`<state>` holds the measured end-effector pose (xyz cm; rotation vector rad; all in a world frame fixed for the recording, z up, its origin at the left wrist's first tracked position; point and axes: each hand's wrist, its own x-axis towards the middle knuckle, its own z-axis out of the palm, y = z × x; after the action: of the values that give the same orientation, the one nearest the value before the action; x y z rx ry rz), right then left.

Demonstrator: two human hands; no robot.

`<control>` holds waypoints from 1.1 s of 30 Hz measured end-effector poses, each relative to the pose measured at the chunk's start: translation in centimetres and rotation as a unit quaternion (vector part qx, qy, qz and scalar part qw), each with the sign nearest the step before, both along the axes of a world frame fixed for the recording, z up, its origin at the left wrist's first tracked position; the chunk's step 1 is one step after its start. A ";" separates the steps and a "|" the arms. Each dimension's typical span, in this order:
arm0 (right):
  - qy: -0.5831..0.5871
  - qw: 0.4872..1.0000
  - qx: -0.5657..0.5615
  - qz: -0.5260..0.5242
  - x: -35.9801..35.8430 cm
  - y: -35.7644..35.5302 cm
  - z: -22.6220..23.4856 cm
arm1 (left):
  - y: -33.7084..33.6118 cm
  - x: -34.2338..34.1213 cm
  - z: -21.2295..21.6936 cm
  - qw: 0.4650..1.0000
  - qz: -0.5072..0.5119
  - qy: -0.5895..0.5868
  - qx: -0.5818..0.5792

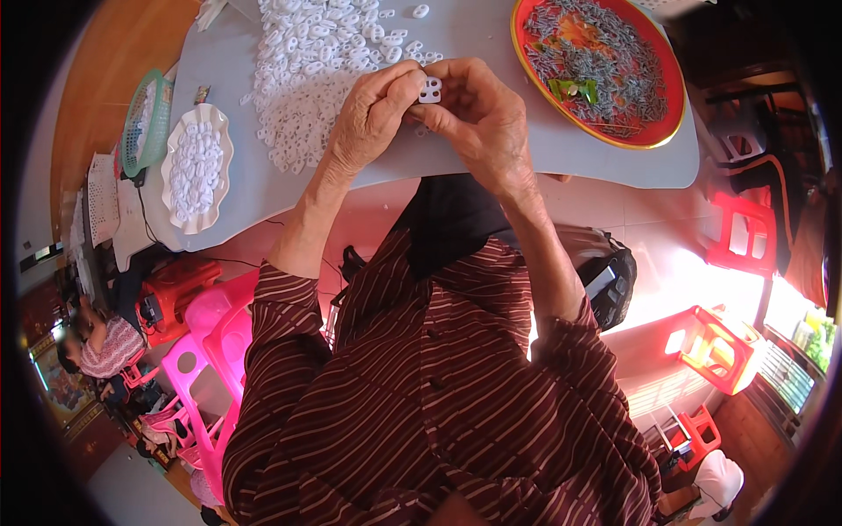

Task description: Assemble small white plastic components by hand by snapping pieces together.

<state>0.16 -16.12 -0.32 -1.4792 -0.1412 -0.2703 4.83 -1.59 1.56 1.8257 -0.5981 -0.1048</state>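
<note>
1. Landmark: heap of plastic pieces [303, 79], on the bench [605, 167].
2. Right of heap: left hand [373, 114] just beside, right hand [487, 123] farther out; single piece [430, 90] between them.
3. Well right of heap: tray [674, 96] on bench, holding loose small parts [605, 66] and a packet [574, 90].
4. Left of heap: small sachet [203, 94].
5. Left of heap, nearer wearer: dish [191, 226], filled with pieces.
6. Farthest left of heap: basket [160, 118], pieces inside.

The head view looks down on both hands [373, 114].
</note>
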 end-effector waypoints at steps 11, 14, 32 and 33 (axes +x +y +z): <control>-0.033 0.999 0.008 -0.009 -0.4 0.1 0.4 | -0.1 -0.3 0.1 1.000 -0.007 -0.024 0.013; -0.037 0.997 -0.059 -0.028 -0.9 0.0 1.4 | 0.0 -0.5 0.5 1.000 -0.010 0.007 0.009; -0.062 0.992 -0.095 -0.049 -1.1 0.1 1.2 | 0.2 -0.2 0.8 0.994 -0.092 0.060 -0.009; -0.060 0.992 -0.096 -0.049 -1.1 0.2 1.1 | 0.3 -0.2 0.8 0.993 -0.097 0.060 -0.006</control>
<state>-0.92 -15.97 0.82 -1.6631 -0.1960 -0.4363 4.65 -1.31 2.36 1.7320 -0.6883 -0.3378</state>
